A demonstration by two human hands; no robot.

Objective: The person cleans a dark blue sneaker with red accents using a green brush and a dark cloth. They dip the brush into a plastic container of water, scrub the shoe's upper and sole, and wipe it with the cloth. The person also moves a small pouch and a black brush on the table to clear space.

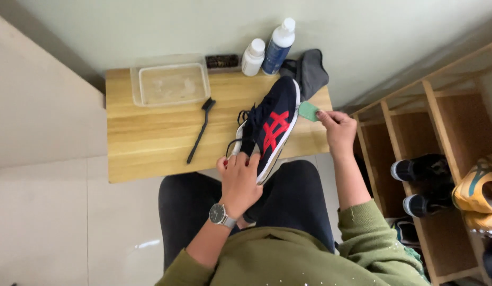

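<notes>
A dark blue sneaker (272, 124) with red stripes and a white sole lies tilted over the near edge of a low wooden table (150, 143). My left hand (238, 180), a watch on its wrist, grips the sneaker's heel end. My right hand (338, 130) pinches a small green sponge (309, 111) against the side of the sole near the toe.
On the table lie a thin black brush (201, 130), a clear plastic tub (172, 83), a small dark brush (222, 62), a white bottle (253, 57), a blue and white bottle (278, 46) and a grey cloth (309, 71). A wooden shoe rack (441, 153) with several shoes stands at right.
</notes>
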